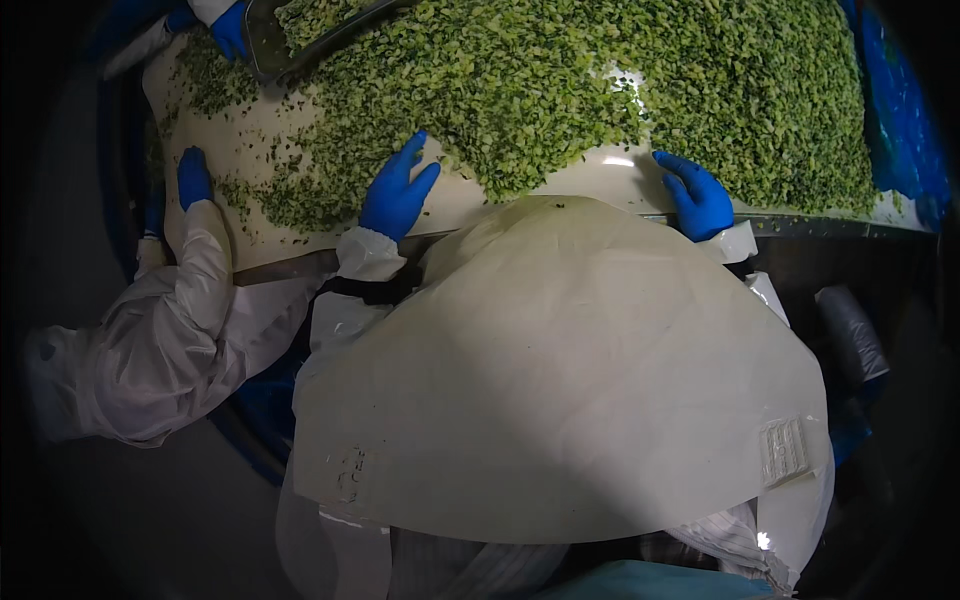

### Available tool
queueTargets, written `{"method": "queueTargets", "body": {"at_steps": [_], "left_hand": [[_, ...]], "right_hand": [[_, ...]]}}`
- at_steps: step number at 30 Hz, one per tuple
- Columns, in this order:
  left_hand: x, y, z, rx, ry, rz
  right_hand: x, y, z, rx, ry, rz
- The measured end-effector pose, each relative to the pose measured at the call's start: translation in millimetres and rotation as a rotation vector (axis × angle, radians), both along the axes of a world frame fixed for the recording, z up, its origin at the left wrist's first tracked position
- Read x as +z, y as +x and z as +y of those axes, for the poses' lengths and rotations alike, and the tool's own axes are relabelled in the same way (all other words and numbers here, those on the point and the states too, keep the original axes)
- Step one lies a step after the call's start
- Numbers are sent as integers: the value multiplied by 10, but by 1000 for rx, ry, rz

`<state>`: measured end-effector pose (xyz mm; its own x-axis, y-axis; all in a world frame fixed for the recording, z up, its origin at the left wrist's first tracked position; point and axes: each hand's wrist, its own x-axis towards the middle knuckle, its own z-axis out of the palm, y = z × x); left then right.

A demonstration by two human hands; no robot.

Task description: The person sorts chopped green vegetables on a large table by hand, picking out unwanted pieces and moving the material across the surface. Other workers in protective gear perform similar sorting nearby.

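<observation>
A thick layer of chopped green leafy pieces [517, 90] covers much of a white work surface [600, 180]. My left hand [396, 191], in a blue glove, is at the near edge of the layer, fingers apart and holding nothing. Further right, my right hand [694, 193], gloved in blue too, hovers or rests by the surface's near edge with its thumb and fingers apart, also without anything in it. Between the hands, the white surface shows beside a tongue of green pieces. Whether the fingertips touch the pieces is unclear.
A co-worker in white [165, 352] leans in at the left, one gloved hand [195, 176] on the surface. Another person's blue-gloved hand [229, 31] is at a metal tray [266, 52] of green pieces. Blue plastic sheeting [900, 112] lies at the right. My white apron [555, 360] meets the metal edge.
</observation>
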<state>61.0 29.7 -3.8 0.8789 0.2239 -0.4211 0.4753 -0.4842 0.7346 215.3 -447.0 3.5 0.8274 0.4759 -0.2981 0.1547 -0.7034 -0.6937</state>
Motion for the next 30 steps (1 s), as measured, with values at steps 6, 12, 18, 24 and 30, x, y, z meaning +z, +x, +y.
{"method": "queueTargets", "body": {"at_steps": [6, 12, 18, 24, 30], "left_hand": [[68, 314, -89, 28, -586, 26], [-39, 590, -421, -169, -444, 181], [27, 904, -177, 138, -81, -194], [-121, 1299, -740, -698, 580, -285], [-341, 897, 275, -311, 715, -231]], "right_hand": [[-21, 12, 74, 1, -32, -94], [-8, 15, 89, -7, -6, -71], [27, -9, 149, -23, -36, -85], [39, 22, 143, -5, -40, -55], [-3, 22, 117, -48, -24, -41]]}}
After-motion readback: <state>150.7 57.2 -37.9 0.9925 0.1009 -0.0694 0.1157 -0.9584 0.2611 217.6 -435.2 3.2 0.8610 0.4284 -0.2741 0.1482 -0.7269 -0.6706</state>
